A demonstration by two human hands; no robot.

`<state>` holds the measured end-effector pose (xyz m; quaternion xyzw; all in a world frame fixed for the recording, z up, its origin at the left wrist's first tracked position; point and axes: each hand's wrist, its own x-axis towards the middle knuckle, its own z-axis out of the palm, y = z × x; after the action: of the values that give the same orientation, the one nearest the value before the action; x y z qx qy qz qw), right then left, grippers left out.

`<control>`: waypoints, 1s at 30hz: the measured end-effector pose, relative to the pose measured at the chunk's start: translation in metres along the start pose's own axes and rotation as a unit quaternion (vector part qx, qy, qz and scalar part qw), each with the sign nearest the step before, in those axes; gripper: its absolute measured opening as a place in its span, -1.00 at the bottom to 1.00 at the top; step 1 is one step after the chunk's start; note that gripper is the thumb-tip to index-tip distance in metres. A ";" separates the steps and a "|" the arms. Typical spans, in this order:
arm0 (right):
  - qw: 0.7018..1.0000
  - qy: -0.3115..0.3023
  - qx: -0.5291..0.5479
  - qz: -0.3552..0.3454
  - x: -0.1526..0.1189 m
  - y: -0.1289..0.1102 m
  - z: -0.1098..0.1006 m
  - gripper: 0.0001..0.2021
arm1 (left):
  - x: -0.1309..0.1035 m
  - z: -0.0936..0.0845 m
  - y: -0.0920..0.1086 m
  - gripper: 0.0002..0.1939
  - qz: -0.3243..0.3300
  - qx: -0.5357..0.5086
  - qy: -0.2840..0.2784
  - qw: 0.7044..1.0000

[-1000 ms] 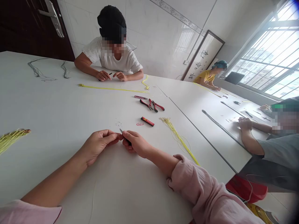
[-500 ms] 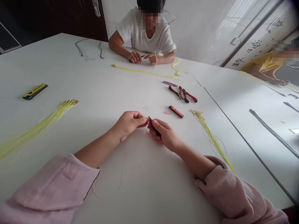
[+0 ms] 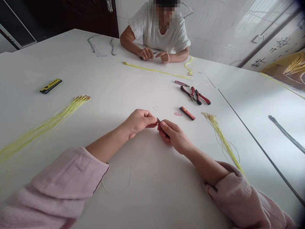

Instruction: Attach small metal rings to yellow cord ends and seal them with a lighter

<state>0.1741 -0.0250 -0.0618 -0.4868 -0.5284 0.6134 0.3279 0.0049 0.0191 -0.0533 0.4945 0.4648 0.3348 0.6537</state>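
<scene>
View swung leftward: right hand (image 3: 175, 134) grips dark tool (image 3: 159, 120), left hand (image 3: 140, 123) pinches cord (image 3: 131, 172), red case (image 3: 187, 113) beyond.

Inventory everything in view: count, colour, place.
Tabletop: 1, white, throughout
Yellow bundles: 5, yellow, left, right, two across, right edge
Grey bundles: 3, dark grey, two far left, one right
Flat case: 1, yellow-black, left
Small box: 1, red-black, centre right
Red mark: 1, red, beside box
Pliers: 2, red-black, beyond box
Slim item: 1, reddish, beside pliers
Specks: several, dark, centre
Loose strand: 1, pale, lower centre
Pointed tool: 1, dark, centre
Workers: 2, white and yellow tops, across and right edge
Door: 1, dark, top left
Wall: 1, white, background
Lettered panel: 1, white, upper right
Left hand: 1, pink sleeve, pinching something unclear
Right hand: 1, pink sleeve, holding pointed tool
</scene>
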 end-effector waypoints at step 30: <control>0.999 -0.037 -0.004 0.011 -0.002 -0.003 -0.003 -0.64 | -0.003 -0.005 0.010 -0.87 -0.052 -0.007 -0.050 0.997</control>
<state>0.1769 -0.0256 -0.0582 -0.4708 -0.5372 0.6323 0.2999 -0.0008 0.0207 -0.0431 0.4816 0.4542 0.2787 0.6958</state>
